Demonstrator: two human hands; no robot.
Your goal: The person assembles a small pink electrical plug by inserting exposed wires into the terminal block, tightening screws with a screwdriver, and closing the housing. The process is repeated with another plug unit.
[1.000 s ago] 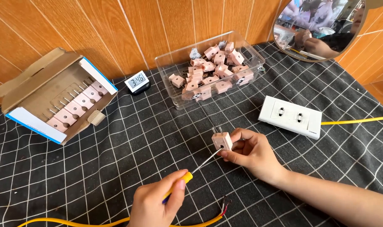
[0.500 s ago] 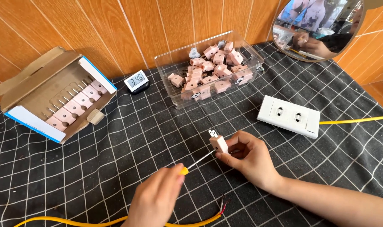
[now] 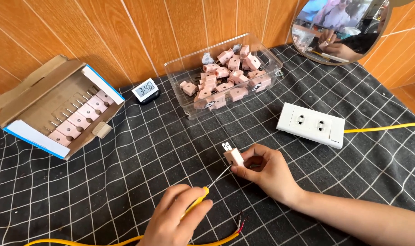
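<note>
1. Across the tabletop [image 3: 125, 182], a black cloth with a white grid covers everything and rumples easily; a tug on it could, I judge, shift what lies on it. Behind runs a wall of slanted wood panels [image 3: 125, 32], with a round mirror [image 3: 342, 32] leaning at the far right.
2. At the left an opened cardboard box [image 3: 57, 109] holds a row of pink plugs; the clear plastic tray [image 3: 180, 98] at the back holds a loose heap of them, a small digital clock [image 3: 145, 90] between the two.
3. The white double socket [image 3: 312, 130] trails a yellow cable [image 3: 385, 128] to the right; another yellow cable [image 3: 125, 239] ends in bared wires near the front edge, which a wrist might snag.
4. The right hand [image 3: 266, 171] has its grip closed on the pink plug [image 3: 233, 156], held just above the cloth, prongs up.
5. The left hand [image 3: 175, 221] has its grip closed on the screwdriver [image 3: 207, 189], tip at the plug's side. The likeliest slip: the thin tip skids off and jabs the holding fingers [image 3: 253, 159], or the plug twists loose.
</note>
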